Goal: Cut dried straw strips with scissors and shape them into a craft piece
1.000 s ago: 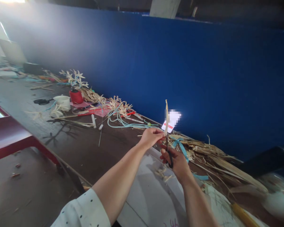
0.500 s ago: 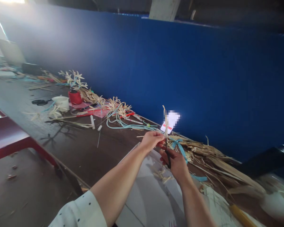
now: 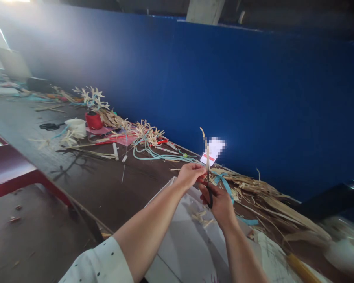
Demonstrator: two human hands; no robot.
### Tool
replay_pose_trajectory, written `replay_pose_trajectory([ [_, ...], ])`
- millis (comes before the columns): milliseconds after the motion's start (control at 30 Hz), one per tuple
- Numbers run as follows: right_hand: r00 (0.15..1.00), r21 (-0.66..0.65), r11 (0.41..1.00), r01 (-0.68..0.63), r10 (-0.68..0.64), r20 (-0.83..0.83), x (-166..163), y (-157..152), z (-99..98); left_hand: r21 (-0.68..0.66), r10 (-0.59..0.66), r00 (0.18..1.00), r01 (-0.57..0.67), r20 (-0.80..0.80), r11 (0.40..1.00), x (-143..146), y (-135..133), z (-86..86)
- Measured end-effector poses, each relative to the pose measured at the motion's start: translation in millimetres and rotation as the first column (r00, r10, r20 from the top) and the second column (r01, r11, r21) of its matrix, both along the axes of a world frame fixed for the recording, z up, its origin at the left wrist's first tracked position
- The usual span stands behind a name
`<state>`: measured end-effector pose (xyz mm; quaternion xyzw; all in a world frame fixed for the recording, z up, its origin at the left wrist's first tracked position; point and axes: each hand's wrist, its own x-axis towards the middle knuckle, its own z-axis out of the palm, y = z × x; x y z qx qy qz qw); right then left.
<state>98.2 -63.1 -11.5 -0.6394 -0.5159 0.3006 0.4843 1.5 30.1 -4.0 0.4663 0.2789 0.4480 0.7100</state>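
Far left of frame, we note black scissors [image 3: 49, 126] lying on the dark surface [image 3: 100, 184], then a white cup [image 3: 77, 126] and a red pot [image 3: 93, 120] among straw flowers [image 3: 92, 97]. Centre frame, our left hand [image 3: 189, 175] pinches a thin dried straw strip [image 3: 205, 151], held upright above the surface. Just right and touching, our right hand [image 3: 218, 201] grips small dark-handled scissors [image 3: 209, 188] against the strip's lower part. Right of frame, loose dried husks [image 3: 265, 196] pile along the blue wall [image 3: 253, 98].

Pale straw strip [image 3: 207, 151] upright; black scissors [image 3: 209, 192] below.
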Motion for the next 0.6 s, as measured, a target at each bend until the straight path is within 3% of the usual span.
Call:
replay_pose_trajectory([
  [600, 0.996, 0.005, 0.999, 0.034, -0.035, 0.076, -5.6, -3.3, 8.9, 0.044, -0.009, 1.000, 0.009, -0.016, 0.999, -2.6, -1.4, 0.3],
])
